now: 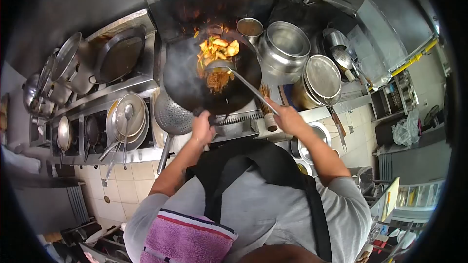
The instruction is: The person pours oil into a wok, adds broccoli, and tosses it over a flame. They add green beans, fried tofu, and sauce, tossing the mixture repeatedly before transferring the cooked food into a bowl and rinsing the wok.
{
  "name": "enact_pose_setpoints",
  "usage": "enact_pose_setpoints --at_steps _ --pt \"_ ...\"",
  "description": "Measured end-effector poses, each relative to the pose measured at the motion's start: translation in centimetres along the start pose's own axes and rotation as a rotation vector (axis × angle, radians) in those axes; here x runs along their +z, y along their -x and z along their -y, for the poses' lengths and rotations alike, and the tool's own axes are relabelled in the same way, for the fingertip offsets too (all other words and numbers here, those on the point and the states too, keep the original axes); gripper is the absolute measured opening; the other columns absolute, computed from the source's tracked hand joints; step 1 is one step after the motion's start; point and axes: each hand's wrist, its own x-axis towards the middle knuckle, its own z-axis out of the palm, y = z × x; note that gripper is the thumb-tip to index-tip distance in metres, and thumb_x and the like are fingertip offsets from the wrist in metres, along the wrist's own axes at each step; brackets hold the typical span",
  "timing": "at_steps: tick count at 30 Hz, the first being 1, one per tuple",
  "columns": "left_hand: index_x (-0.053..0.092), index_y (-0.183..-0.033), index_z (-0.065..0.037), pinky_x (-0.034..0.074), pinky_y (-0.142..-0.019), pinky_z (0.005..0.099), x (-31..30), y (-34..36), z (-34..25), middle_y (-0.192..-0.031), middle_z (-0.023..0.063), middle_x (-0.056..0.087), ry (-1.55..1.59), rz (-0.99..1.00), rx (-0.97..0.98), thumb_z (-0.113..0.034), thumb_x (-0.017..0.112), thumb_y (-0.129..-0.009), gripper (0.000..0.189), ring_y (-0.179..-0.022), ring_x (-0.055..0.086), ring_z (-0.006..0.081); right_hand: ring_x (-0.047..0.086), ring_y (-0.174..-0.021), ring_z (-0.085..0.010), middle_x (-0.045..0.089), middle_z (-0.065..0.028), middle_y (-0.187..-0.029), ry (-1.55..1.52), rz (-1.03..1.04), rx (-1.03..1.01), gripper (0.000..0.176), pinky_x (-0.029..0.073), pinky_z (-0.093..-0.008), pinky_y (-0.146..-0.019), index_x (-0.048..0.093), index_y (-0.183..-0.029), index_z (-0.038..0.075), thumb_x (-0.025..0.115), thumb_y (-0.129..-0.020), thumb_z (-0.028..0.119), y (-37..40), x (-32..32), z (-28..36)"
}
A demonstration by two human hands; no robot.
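Observation:
My left hand [202, 127] is closed around the near edge of a large dark wok [183, 85], where its dark handle shows. My right hand [287, 117] grips the long metal handle of a ladle [251, 87]. The ladle's bowl is inside the wok, beside the food. Pieces of orange-brown food [217, 51] with some green bits are in the air or high on the wok's far side, and browned pieces [218, 82] lie lower in the wok. Smoke hangs over the wok's left half, and small flames or sparks show behind its far rim.
A perforated strainer [173, 114] lies left of the wok. To the right stand a sauce pot [250, 28], a large metal pot [285, 44], a mesh skimmer [322, 76] over a container, and a bamboo brush [268, 117]. Several pans [119, 56] sit on the left stove.

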Motion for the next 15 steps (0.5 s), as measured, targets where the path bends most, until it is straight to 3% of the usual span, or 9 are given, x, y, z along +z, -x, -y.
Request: enact_pose_setpoints --at_steps 2,4,6,9,11,13,14,15 --pt "0.059 -0.101 -0.012 0.029 -0.037 0.0260 1.0 -2.2 -2.6 -0.082 0.0054 0.061 -0.069 0.017 -0.133 -0.028 0.055 -0.100 0.016 -0.048 0.044 0.0136 0.069 -0.087 -0.0498 0.071 -0.0309 -0.095 -0.059 0.133 -0.087 0.078 0.056 -0.0580 -0.085 0.035 -0.162 0.022 0.062 -0.091 0.006 1.1 -2.6 -1.0" --pt "0.056 -0.104 -0.012 0.029 -0.036 0.0254 3.7 -2.1 -5.1 -0.078 0.0062 0.057 -0.083 0.029 -0.141 -0.030 0.055 -0.101 0.018 -0.047 0.041 0.0133 0.068 -0.088 -0.0506 0.071 -0.0304 -0.096 -0.030 0.219 -0.073 0.078 0.055 -0.0579 -0.086 0.035 -0.162 0.022 0.063 -0.091 0.006 0.5 -4.6 -1.7" --pt "0.055 -0.108 -0.011 0.029 -0.036 0.0252 3.6 -5.8 -4.7 -0.078 0.0072 0.057 -0.099 0.034 -0.167 -0.030 0.055 -0.101 0.020 -0.047 0.041 0.0133 0.068 -0.087 -0.0511 0.071 -0.0300 -0.094 -0.043 0.143 -0.241 0.077 0.055 -0.0583 -0.085 0.036 -0.162 0.022 0.063 -0.091 0.006 -1.0 -2.7 -4.1" --pt "0.058 -0.105 -0.011 0.030 -0.036 0.0278 1.7 -8.3 -1.3 -0.079 0.0049 0.059 -0.116 -0.002 -0.103 -0.028 0.057 -0.099 0.019 -0.048 0.047 0.0159 0.069 -0.086 -0.0505 0.070 -0.0314 -0.093 -0.040 0.065 -0.096 0.073 0.055 -0.0587 -0.083 0.039 -0.161 0.023 0.059 -0.092 0.006 -4.2 4.1 -5.2" --pt "0.063 -0.105 -0.010 0.035 -0.039 0.0315 0.0 -6.3 0.6 -0.083 0.0035 0.064 -0.128 0.020 0.015 -0.023 0.059 -0.096 0.016 -0.052 0.054 0.0176 0.070 -0.085 -0.0500 0.070 -0.0337 -0.093 0.016 -0.045 0.016 0.074 0.055 -0.0599 -0.082 0.039 -0.161 0.023 0.055 -0.091 0.004 -5.2 5.7 -3.7" --pt "0.064 -0.105 -0.012 0.035 -0.037 0.0309 -0.7 -1.1 1.7 -0.085 0.0033 0.064 -0.088 0.024 0.100 -0.018 0.059 -0.093 0.014 -0.053 0.054 0.0154 0.070 -0.085 -0.0502 0.070 -0.0340 -0.093 -0.014 -0.078 -0.002 0.074 0.055 -0.0602 -0.083 0.039 -0.161 0.022 0.056 -0.091 0.004 -3.3 4.7 -2.1" --pt "0.063 -0.103 -0.012 0.035 -0.037 0.0300 -2.0 0.5 1.1 -0.084 0.0026 0.063 -0.175 0.153 0.037 -0.017 0.059 -0.093 0.012 -0.053 0.053 0.0150 0.070 -0.084 -0.0503 0.069 -0.0342 -0.092 -0.041 -0.101 -0.017 0.075 0.055 -0.0604 -0.083 0.039 -0.161 0.022 0.056 -0.091 0.004 -3.0 4.0 -1.7" --pt "0.064 -0.103 -0.012 0.034 -0.037 0.0296 -0.7 0.8 0.6 -0.083 0.0027 0.063 -0.098 0.062 0.027 -0.018 0.059 -0.093 0.012 -0.052 0.053 0.0151 0.070 -0.084 -0.0502 0.070 -0.0328 -0.094 -0.012 -0.081 -0.039 0.073 0.055 -0.0595 -0.084 0.039 -0.161 0.021 0.058 -0.092 0.005 -2.5 3.6 -2.1"
